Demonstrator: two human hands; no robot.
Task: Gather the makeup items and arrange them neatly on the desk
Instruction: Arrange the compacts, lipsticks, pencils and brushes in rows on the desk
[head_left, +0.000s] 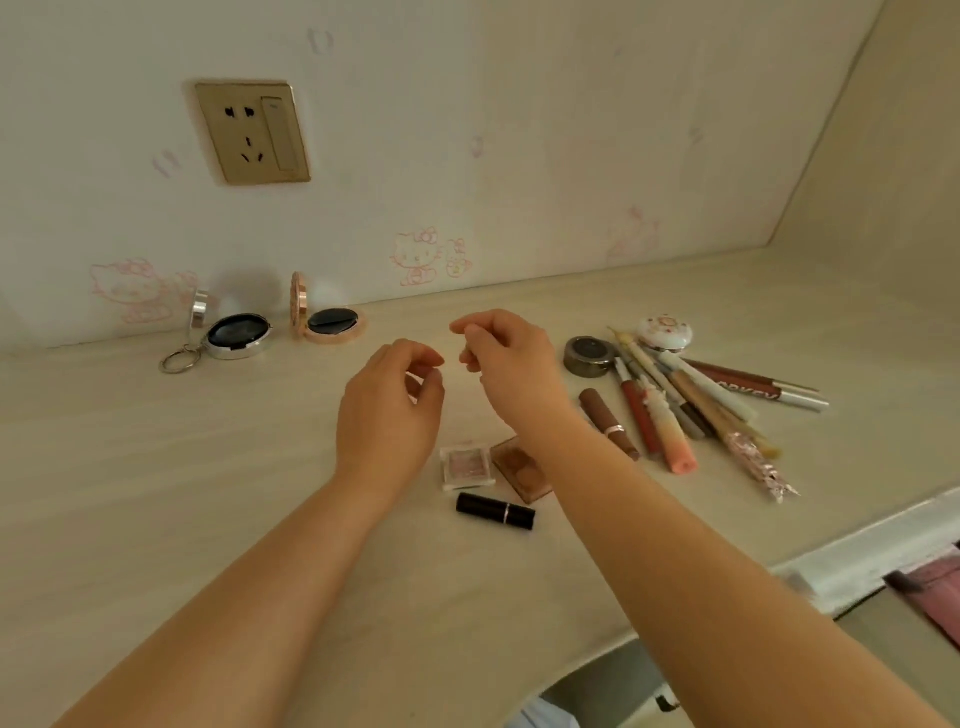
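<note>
Two hands, right hand (506, 353) forearm half-hiding brown eyeshadow pan (519, 470), left hand (392, 402) empty

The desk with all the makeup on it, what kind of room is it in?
Probably a bedroom or dorm room. The pale wooden desk sits against a wall with pink cartoon cat stickers and a gold power socket, and open compact mirrors stand on it, like someone's own dressing corner.
</note>
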